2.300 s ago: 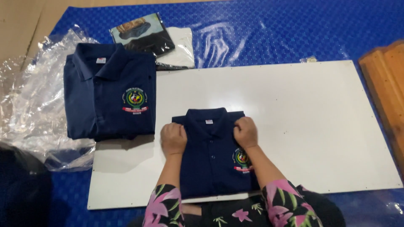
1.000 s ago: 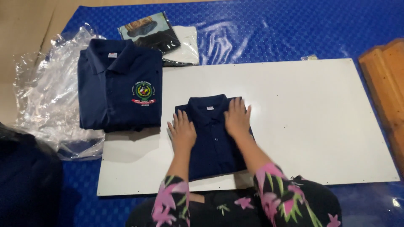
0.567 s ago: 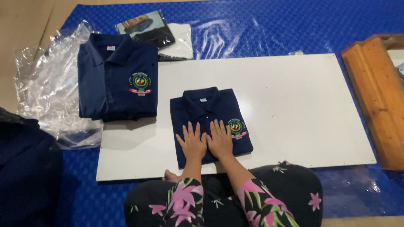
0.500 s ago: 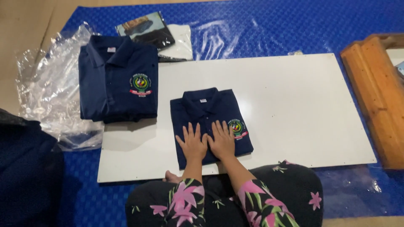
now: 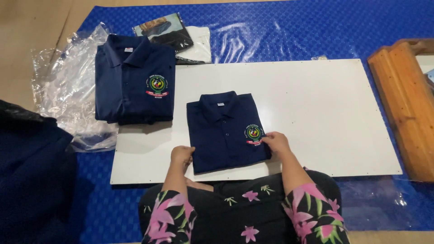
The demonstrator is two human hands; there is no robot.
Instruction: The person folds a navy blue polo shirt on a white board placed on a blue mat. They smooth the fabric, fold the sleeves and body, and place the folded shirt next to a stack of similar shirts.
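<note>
The folded navy polo shirt (image 5: 226,131) lies between both hands on the white board (image 5: 316,104), collar pointing away from the person, its long axis running front to back. Left hand (image 5: 181,156) pinches the near-left edge, fingers curled on the cloth; right hand (image 5: 276,142) grips the near-right edge beside the crest. Each hand is equally close, and a second folded shirt (image 5: 134,83) sits well off beyond the left hand.
</note>
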